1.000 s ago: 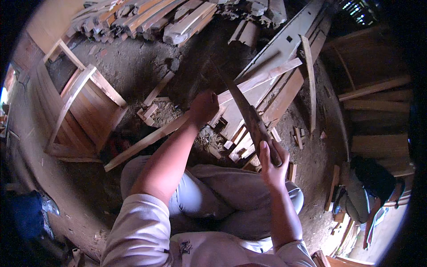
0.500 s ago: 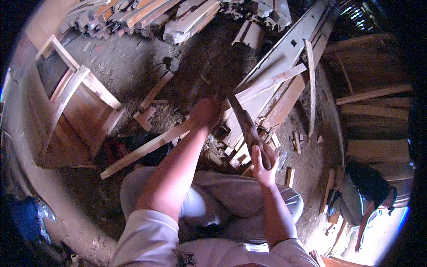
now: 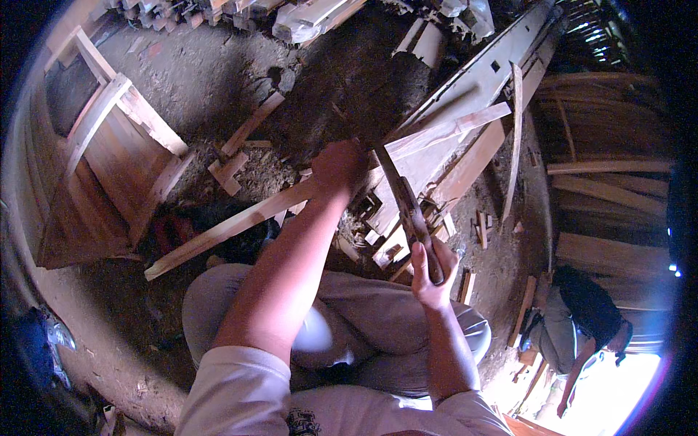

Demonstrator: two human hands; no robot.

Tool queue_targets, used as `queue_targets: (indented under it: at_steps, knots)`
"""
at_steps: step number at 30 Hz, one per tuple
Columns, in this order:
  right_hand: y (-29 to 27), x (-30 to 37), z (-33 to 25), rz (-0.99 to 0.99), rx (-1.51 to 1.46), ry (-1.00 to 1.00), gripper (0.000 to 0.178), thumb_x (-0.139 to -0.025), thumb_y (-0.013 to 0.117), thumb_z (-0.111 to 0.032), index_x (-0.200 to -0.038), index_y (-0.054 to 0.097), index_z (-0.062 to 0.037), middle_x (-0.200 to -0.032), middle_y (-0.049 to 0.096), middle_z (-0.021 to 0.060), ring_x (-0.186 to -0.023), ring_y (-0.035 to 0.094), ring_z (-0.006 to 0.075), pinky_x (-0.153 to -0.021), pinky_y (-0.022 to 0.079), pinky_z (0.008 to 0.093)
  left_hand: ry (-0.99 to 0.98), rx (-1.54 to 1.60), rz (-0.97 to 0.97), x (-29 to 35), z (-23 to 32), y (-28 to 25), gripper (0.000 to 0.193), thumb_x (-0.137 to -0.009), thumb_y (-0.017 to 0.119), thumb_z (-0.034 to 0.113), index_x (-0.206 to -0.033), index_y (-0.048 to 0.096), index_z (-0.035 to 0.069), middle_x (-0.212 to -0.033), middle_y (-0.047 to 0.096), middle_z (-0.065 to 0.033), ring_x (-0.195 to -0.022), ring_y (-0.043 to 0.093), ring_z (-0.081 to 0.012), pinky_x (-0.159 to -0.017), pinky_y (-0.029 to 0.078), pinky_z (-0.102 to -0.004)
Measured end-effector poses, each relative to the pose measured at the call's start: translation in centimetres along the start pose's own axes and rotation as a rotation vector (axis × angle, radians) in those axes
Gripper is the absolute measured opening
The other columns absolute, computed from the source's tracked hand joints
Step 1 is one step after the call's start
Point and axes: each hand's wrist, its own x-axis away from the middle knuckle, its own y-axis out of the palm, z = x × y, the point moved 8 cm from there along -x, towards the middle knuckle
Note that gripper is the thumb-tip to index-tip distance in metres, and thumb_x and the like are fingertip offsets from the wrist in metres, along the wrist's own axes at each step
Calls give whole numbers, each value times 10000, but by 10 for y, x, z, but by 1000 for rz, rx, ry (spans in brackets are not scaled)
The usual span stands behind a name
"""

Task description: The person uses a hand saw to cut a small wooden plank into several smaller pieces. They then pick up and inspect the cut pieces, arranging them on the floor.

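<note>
A long, pale wooden strip [image 3: 233,231] runs slantwise in front of me, its far part resting on a wide board [image 3: 465,80]. My left hand [image 3: 339,171] is closed around the strip near its middle, with the fingers in shadow. In my right hand [image 3: 435,275] is the dark wooden handle of what looks like a handsaw [image 3: 408,198], seen nearly edge-on. Its narrow blade slants up and left, crossing the strip just right of my left hand. Whether the teeth are in the wood I cannot tell.
Offcuts [image 3: 392,247] lie below the strip. A wooden frame with panels [image 3: 123,167] stands at left. Stacked timber [image 3: 313,18] lies at the far side, planks [image 3: 611,247] at right. Another person [image 3: 585,312] bends over at lower right.
The view has shifted, so the surroundings sit differently in the picture. My right hand and the saw have come slightly nearer to me; my left hand keeps its hold on the strip.
</note>
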Motion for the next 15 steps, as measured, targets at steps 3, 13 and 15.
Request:
queue_targets:
  at_steps: [3,13,15]
  knots:
    - [0,-4,1,-23,-9,23,255,-961,660,-133,-748,594,-9,-619,579,63,-522,511,113,-505,391,303,-91,43,33,-9,-10,11,452,-1014,454,331,-853,768,49,-841,739,-209,-824,744,-388,-747,598,-524]
    - [7,-32,-5,31,-85,6,228,-963,654,-82,-766,576,0,-632,538,14,-560,474,73,-507,363,277,146,-105,106,-4,4,13,349,-976,490,252,-873,744,36,-834,737,-195,-778,745,-365,-652,601,-507]
    - [11,-31,0,45,-108,-8,217,-969,645,-79,-778,581,2,-639,542,9,-569,475,68,-514,365,273,120,-92,93,-4,5,15,348,-979,488,251,-879,742,35,-835,737,-195,-780,745,-362,-643,600,-511]
